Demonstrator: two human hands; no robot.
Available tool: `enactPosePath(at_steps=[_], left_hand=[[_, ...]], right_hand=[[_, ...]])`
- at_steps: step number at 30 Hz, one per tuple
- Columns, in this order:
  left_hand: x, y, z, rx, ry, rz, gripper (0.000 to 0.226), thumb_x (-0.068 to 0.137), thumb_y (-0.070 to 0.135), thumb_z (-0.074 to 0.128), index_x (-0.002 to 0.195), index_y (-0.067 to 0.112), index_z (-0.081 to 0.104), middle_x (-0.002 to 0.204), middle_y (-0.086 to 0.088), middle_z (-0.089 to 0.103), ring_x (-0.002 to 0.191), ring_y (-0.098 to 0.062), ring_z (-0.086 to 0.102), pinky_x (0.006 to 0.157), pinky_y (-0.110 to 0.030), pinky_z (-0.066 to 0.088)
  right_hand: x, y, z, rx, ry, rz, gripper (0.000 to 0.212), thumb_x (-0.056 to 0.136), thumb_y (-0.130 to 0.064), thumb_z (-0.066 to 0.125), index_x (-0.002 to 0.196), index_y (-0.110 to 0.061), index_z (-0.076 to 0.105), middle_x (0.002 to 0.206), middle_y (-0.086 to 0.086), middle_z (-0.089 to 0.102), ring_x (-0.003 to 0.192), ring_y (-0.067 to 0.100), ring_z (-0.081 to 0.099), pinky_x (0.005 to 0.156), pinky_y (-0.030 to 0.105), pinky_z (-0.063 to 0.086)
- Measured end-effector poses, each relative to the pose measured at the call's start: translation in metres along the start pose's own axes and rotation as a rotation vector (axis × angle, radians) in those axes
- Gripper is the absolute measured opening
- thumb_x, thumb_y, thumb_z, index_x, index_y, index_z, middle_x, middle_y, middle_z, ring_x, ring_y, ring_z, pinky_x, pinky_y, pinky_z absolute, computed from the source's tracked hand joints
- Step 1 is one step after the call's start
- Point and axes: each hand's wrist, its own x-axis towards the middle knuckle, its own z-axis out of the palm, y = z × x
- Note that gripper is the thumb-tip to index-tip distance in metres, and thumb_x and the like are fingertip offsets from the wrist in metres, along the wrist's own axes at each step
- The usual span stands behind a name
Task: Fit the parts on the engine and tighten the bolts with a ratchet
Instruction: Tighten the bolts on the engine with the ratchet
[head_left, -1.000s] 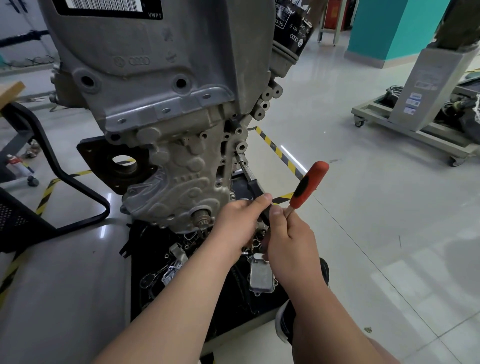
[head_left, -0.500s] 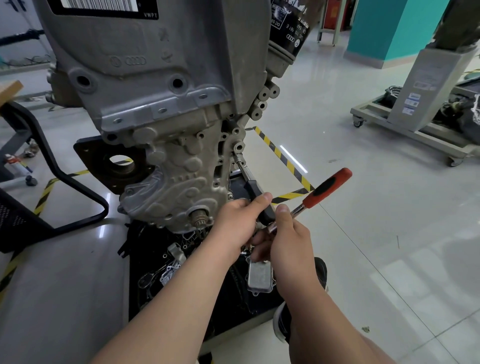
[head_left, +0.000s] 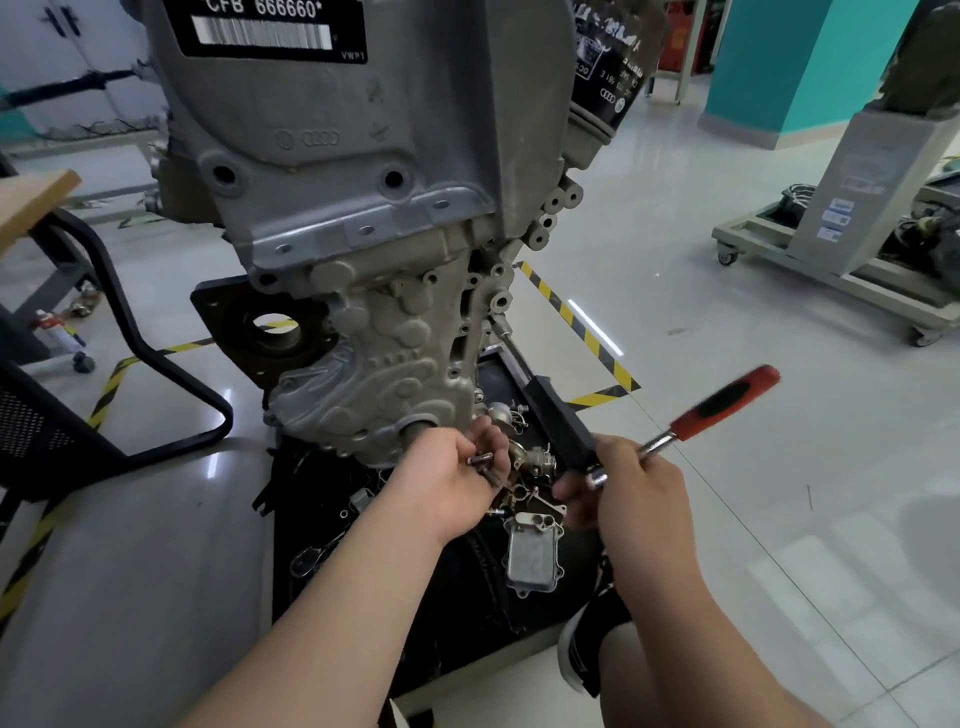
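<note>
A grey engine (head_left: 363, 249) hangs on a stand in front of me, its timing cover facing me. Low at the engine's bottom edge, my left hand (head_left: 447, 483) curls round a few bolts (head_left: 480, 460). To its right, my right hand (head_left: 631, 488) grips a ratchet (head_left: 691, 418) by its steel shaft, with the red-and-black handle pointing up and right and the socket head at my fingers. A silver oil cooler (head_left: 532, 558) lies in the black tray (head_left: 457, 613) among several loose small parts (head_left: 530, 460).
A black chair frame (head_left: 130, 353) stands at the left. Yellow-black floor tape (head_left: 576, 325) runs behind the engine. A wheeled cart (head_left: 841, 260) with equipment sits at the right, a teal pillar (head_left: 774, 62) behind it. My shoe (head_left: 592, 649) is beside the tray.
My left hand dropped away from the engine and turned palm up with bolts in it. The ratchet swung lower and further right in my right hand.
</note>
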Motion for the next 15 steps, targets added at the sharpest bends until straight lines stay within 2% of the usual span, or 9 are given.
enactPosePath(at_steps=[2, 5, 8, 10, 15], left_hand=[[-0.003, 0.002, -0.006, -0.03, 0.02, -0.003, 0.039, 0.089, -0.01, 0.019, 0.086, 0.001, 0.057, 0.084, -0.012, 0.057, 0.071, -0.018, 0.057, 0.043, -0.02, 0.051], [-0.008, 0.005, -0.017, 0.011, 0.014, 0.004, 0.032, 0.095, -0.01, 0.028, 0.086, 0.0, 0.057, 0.083, -0.015, 0.063, 0.067, -0.019, 0.064, 0.044, -0.021, 0.052], [-0.015, 0.007, -0.032, 0.036, 0.001, 0.021, 0.022, 0.099, -0.002, 0.042, 0.087, 0.0, 0.061, 0.071, -0.013, 0.07, 0.06, -0.017, 0.07, 0.043, -0.019, 0.052], [-0.019, 0.01, -0.044, 0.04, 0.023, 0.034, 0.015, 0.097, 0.004, 0.051, 0.089, 0.0, 0.063, 0.07, -0.01, 0.072, 0.06, -0.014, 0.071, 0.042, -0.017, 0.05], [-0.025, 0.02, -0.07, 0.006, 0.135, 0.023, 0.023, 0.099, 0.023, 0.053, 0.086, 0.006, 0.062, 0.062, -0.002, 0.069, 0.046, -0.009, 0.064, 0.034, -0.015, 0.042]], right_hand=[[-0.002, 0.0, -0.009, -0.018, 0.008, 0.005, 0.033, 0.096, -0.017, 0.04, 0.083, -0.019, 0.071, 0.057, 0.011, 0.065, 0.038, 0.017, 0.049, 0.037, 0.019, 0.04], [0.002, 0.0, -0.018, -0.06, -0.032, 0.049, 0.033, 0.092, -0.021, 0.04, 0.084, -0.014, 0.072, 0.052, 0.012, 0.059, 0.037, 0.02, 0.044, 0.038, 0.024, 0.036], [0.005, 0.0, -0.021, -0.032, -0.098, 0.088, 0.038, 0.085, -0.023, 0.04, 0.074, -0.019, 0.076, 0.049, 0.014, 0.051, 0.036, 0.021, 0.036, 0.04, 0.027, 0.034], [0.006, 0.0, -0.022, -0.01, -0.144, 0.099, 0.037, 0.08, -0.026, 0.04, 0.073, -0.019, 0.076, 0.048, 0.014, 0.048, 0.035, 0.021, 0.034, 0.041, 0.029, 0.034], [0.007, 0.003, -0.02, 0.008, -0.253, 0.13, 0.036, 0.074, -0.029, 0.042, 0.061, -0.01, 0.07, 0.046, 0.014, 0.04, 0.036, 0.021, 0.028, 0.042, 0.033, 0.035]])
